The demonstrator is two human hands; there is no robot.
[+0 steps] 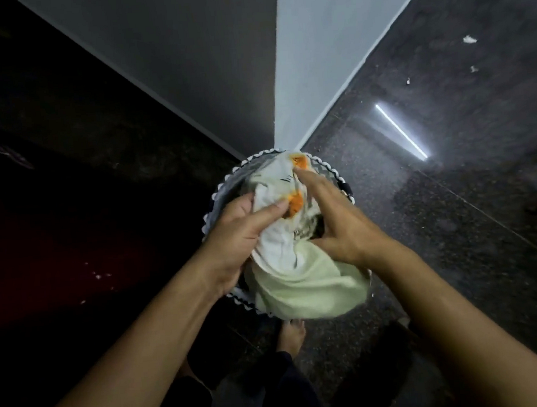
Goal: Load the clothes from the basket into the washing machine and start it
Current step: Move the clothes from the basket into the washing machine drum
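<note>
Left hand (240,235) is clamped on the white cloth with orange print (277,244). Right hand (344,229) lies flat-fingered over the same bundle. Both are in the round grey basket with white scalloped trim (227,187) at centre frame. Risk as I see it: the pale green cloth (310,292) hanging over the lower rim could drag out onto the dark speckled floor (457,219) (right by the bare foot (290,334)). The white wall corner (314,69) sits tight behind the basket, and there's no washer in sight.
</note>
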